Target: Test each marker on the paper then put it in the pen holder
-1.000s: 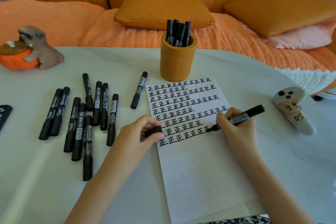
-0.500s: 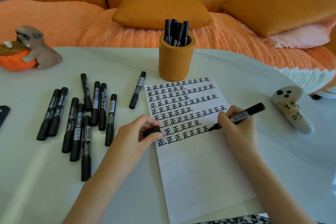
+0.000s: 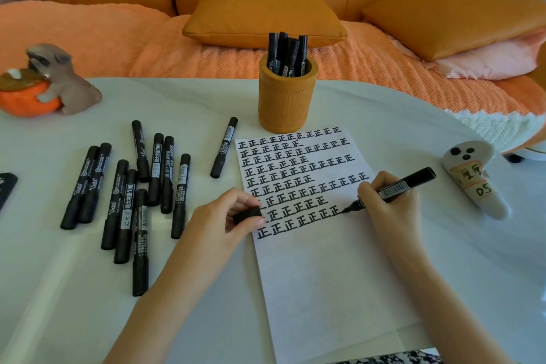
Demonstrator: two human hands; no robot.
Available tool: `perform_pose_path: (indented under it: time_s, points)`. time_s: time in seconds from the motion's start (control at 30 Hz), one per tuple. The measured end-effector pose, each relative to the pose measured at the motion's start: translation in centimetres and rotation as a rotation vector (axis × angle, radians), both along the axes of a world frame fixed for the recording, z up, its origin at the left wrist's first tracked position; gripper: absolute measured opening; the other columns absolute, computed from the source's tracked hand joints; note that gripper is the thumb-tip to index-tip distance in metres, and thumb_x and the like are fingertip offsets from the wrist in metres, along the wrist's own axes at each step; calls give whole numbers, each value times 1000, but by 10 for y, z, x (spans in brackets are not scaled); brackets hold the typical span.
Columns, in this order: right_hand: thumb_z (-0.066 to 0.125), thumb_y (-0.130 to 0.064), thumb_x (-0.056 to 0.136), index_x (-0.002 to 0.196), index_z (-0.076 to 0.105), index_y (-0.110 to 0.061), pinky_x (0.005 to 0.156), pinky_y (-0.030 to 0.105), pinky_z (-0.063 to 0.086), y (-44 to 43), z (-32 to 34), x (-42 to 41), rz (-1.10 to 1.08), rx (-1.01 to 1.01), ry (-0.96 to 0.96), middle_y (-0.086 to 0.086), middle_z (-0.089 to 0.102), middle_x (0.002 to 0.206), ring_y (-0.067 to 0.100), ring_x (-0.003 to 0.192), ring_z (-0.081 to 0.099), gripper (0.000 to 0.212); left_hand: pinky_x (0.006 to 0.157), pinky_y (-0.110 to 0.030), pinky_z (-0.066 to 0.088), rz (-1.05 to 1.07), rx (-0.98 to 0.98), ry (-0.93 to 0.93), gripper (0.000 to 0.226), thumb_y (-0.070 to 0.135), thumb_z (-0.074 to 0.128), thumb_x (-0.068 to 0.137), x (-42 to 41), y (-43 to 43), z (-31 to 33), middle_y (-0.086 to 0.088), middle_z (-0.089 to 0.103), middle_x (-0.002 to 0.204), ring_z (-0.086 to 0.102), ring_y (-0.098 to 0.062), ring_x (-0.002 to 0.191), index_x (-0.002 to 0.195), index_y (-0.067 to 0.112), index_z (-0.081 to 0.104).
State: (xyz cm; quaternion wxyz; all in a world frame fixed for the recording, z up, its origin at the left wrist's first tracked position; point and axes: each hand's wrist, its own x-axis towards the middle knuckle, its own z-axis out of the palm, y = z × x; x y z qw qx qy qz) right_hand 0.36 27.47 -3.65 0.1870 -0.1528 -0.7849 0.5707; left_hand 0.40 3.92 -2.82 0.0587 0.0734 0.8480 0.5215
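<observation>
The right hand (image 3: 390, 210) grips a marker (image 3: 396, 188), its tip touching the paper (image 3: 325, 275) at the end of a row of characters. The left hand (image 3: 224, 221) pinches the cap (image 3: 247, 214) at the paper's left edge. The holder (image 3: 288, 94) stands just beyond the paper, with loose markers (image 3: 127, 195) lying left of it.

The paper (image 3: 325, 275) has many rows of the black sign 正. Some of the loose markers (image 3: 128, 201) say 700 on their white labels, next to small signs too tiny to read. The sticker (image 3: 484, 190) on the white toy (image 3: 468, 154) says DS.
</observation>
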Motion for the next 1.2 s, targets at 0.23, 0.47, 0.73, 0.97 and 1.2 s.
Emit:
perform_pose_path:
  time_s: [0.23, 0.47, 0.73, 0.97, 1.2]
  points:
    - [69, -28, 86, 63, 46, -11, 46, 22, 25, -1, 10, 1, -7, -288, 79, 2, 35, 48, 15, 46, 30, 37, 64, -6, 44, 19, 63, 87, 15, 30, 69, 75, 3, 2, 11, 20, 70, 84, 65, -1, 73, 89, 32, 67]
    - [73, -33, 76, 62, 55, -13, 45, 24, 25, -22, 18, -1, 162, -471, 24, 1, 36, 43, 16, 42, 30, 31, 56, -9, 43, 10, 214, 32, 26, 33, 70, 67, 5, 11, 14, 9, 71, 81, 61, -5, 59, 92, 28, 68]
    - [68, -12, 85, 54, 36, -16, 42, 20, 22, -50, 21, 1, 177, -543, 2, -2, 24, 46, 14, 42, 20, 44, 60, -11, 48, 31, 275, -9, 23, 27, 76, 63, 5, 16, 13, 10, 72, 80, 64, -6, 63, 82, 21, 65]
    - [63, -7, 88, 54, 37, -13, 43, 22, 21, -65, 18, 3, 208, -511, -14, -2, 27, 45, 13, 42, 22, 43, 65, -17, 53, 13, 283, -9, 23, 29, 76, 63, 8, 23, 12, 9, 73, 78, 67, -8, 66, 81, 21, 65]
    - [54, 2, 88, 55, 36, -11, 41, 20, 24, -75, 18, 4, 170, -535, -6, -6, 30, 45, 10, 40, 25, 40, 66, -22, 55, 87, 401, 27, 19, 24, 76, 62, 16, 27, 10, 5, 74, 76, 68, -10, 62, 78, 16, 68]
